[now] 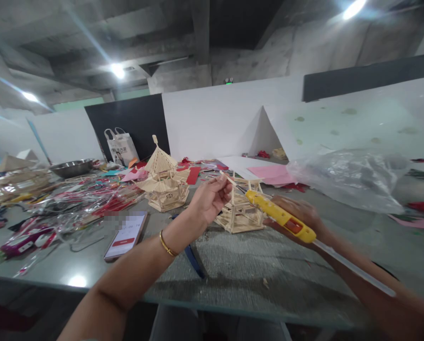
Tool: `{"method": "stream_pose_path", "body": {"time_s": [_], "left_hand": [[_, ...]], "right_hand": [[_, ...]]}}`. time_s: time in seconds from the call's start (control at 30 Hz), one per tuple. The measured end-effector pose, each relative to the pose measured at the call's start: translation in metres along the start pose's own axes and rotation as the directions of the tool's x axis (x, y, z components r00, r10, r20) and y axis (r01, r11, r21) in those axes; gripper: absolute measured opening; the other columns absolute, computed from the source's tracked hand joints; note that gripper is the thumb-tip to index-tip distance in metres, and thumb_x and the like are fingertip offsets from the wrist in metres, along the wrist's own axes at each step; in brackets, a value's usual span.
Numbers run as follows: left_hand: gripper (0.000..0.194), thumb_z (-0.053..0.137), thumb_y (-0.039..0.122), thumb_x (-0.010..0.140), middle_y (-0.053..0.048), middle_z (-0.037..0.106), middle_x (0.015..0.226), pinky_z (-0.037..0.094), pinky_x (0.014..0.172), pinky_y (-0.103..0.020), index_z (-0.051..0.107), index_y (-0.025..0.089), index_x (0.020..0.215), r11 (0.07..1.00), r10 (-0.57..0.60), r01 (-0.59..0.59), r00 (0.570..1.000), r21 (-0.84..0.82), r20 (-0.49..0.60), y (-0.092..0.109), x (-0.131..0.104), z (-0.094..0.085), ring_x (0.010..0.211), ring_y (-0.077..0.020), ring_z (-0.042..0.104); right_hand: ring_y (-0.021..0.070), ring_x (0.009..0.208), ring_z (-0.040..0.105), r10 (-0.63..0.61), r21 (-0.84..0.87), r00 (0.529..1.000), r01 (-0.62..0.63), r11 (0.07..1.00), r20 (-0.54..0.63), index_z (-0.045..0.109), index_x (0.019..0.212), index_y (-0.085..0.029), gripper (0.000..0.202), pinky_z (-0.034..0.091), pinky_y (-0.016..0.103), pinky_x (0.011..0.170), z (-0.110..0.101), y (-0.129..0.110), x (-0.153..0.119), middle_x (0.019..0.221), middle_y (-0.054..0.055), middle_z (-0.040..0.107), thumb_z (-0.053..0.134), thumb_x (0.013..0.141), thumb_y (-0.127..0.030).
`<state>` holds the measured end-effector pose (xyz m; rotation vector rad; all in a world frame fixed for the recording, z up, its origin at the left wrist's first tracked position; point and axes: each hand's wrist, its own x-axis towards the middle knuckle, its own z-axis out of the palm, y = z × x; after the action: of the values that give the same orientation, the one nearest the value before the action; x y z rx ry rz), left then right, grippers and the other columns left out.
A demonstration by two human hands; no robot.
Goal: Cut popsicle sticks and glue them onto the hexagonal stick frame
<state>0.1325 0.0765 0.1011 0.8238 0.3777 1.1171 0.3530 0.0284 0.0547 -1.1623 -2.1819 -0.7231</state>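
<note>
The left hand point(214, 199) pinches a thin stick point(228, 178) between the thumb and a finger, with the other fingers curled in. The stick is pale, flat and straight, and it slants down toward the glue gun point(281, 216). The glue gun is bright yellow, with an orange-red window on its side, a dark tip and a long, cloudy-clear glue stick point(354, 267) poking out of the back. The right hand point(299, 215) is closed around the glue gun, though it is a bit blurry and partly hidden behind it. The tip is right by the low end of the thin stick, but I can't tell if they touch. Behind and just under the two hands is a little stick house point(242, 220) made of pale wood. It has a flat bottom, posts and low rails, and you can see right through its open sides. It sits on the table point(233, 284), between the hands, and the left hand covers a bit of it. To its left stands another stick house point(166, 192) with a pointy roof. A phone point(126, 237) lies left of the left arm, and a blue handle point(194, 261) peeks out beside that arm.
</note>
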Motion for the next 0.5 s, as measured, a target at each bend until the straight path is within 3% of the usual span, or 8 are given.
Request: {"method": "stream_pose_path", "body": {"time_s": [0.17,0.27,0.4,0.5], "left_hand": [[0.013,0.064,0.015,0.079,0.003,0.053,0.059,0.039,0.051,-0.015,0.058,0.011,0.068,0.999,-0.024,0.024,1.0,-0.023,-0.008,0.001,0.0,0.0,0.053,-0.0035,0.051],[0.013,0.063,0.014,0.079,0.003,0.052,0.058,0.037,0.05,-0.014,0.058,0.011,0.068,1.0,-0.016,0.016,1.0,-0.001,0.013,0.015,0.0,0.005,0.052,-0.0029,0.05],[0.015,0.062,0.015,0.079,0.002,0.052,0.057,0.035,0.049,-0.016,0.062,0.011,0.065,0.953,-0.031,-0.003,0.994,0.302,0.108,0.047,0.006,0.014,0.051,-0.0031,0.048],[0.015,0.065,0.018,0.076,0.0,0.056,0.058,0.032,0.048,-0.018,0.065,0.01,0.064,0.786,-0.045,-0.068,0.985,0.615,0.166,0.063,0.019,0.019,0.05,-0.0031,0.046]], "right_hand": [[0.0197,0.078,0.063,0.037,-0.058,0.993,-0.031,0.998,0.11,0.06,0.089,-0.02,0.018,0.039,0.028,0.063,-0.004,0.004,0.002,0.086,0.009,0.068,0.049,0.089,-0.035],[0.0202,0.077,0.062,0.129,-0.16,0.981,-0.106,0.981,0.145,0.059,0.087,-0.017,0.024,0.037,0.029,0.062,-0.013,0.022,0.008,0.088,0.011,0.067,0.043,0.092,-0.034],[0.0183,0.075,0.06,0.233,-0.249,0.954,-0.184,0.951,0.186,0.058,0.087,-0.017,0.025,0.036,0.029,0.063,-0.024,0.062,0.0,0.087,0.009,0.065,0.04,0.093,-0.034],[0.0159,0.075,0.06,0.298,-0.165,0.939,-0.271,0.948,0.17,0.058,0.08,-0.019,0.018,0.038,0.027,0.067,-0.027,0.083,-0.023,0.082,0.006,0.065,0.043,0.09,-0.022]]}}
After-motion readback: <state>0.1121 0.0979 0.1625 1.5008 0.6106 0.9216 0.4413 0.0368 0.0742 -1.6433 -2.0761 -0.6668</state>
